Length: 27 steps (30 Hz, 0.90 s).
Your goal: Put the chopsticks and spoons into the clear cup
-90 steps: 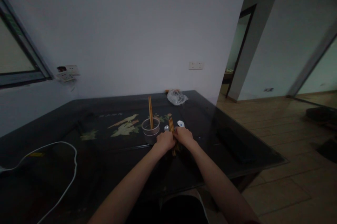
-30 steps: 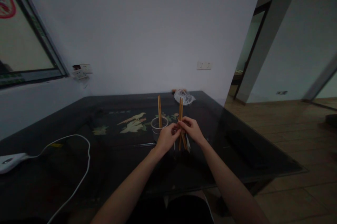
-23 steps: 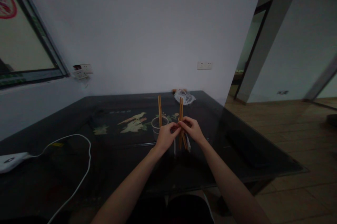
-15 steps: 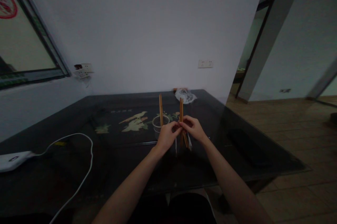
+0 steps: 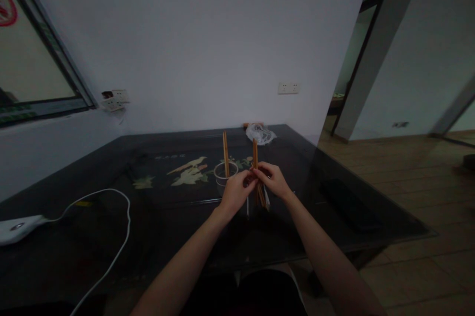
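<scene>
Wooden chopsticks [image 5: 255, 152] stand upright in a bundle between my two hands. My left hand [image 5: 237, 191] grips them from the left, with thumb and fingertips closed. From the right, my right hand [image 5: 272, 181] pinches the same bundle, its fingertips meeting those of the left. The lower ends of the sticks fan out slightly below my hands, beside a white strip [image 5: 267, 199] whose kind I cannot make out. Just left of and behind my left hand is a clear cup [image 5: 218, 181] with a pale rim, and more chopsticks [image 5: 225, 150] lean upright in it.
The dark glossy table [image 5: 178, 229] bears a bird-and-flower picture. A crumpled clear plastic bag [image 5: 260, 134] lies near the wall. To the left is a white device [image 5: 18, 229] with a white cable [image 5: 128, 217]. A dark flat object [image 5: 349, 204] lies at the right.
The view has shifted very slightly. Both hands keep hold of the chopsticks in nearly the same place, with only a small shift of the fingers.
</scene>
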Each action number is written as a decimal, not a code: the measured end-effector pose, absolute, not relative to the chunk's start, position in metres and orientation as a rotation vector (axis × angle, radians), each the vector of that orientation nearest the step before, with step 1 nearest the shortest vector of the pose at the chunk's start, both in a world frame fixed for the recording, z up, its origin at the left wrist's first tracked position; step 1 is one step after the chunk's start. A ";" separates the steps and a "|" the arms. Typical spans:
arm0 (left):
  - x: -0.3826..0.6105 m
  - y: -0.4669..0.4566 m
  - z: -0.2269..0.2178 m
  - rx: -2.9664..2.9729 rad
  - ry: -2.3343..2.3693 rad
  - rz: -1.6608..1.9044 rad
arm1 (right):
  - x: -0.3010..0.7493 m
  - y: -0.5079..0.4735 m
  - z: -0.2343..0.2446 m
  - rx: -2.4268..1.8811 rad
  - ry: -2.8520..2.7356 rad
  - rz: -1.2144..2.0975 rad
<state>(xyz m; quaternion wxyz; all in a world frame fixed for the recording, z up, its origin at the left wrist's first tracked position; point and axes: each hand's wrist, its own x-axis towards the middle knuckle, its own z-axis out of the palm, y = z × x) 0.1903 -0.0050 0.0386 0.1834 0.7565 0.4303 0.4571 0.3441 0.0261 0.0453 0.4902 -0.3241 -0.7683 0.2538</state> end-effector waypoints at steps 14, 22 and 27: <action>0.193 -0.008 0.044 2.036 1.140 1.337 | 0.343 0.022 0.051 -0.693 -1.923 0.498; 0.193 -0.009 0.047 1.932 1.115 1.361 | 0.340 0.024 0.045 -0.752 -1.785 0.603; 0.186 -0.009 0.058 1.845 1.128 1.382 | 0.339 0.032 0.039 -0.822 -1.539 0.731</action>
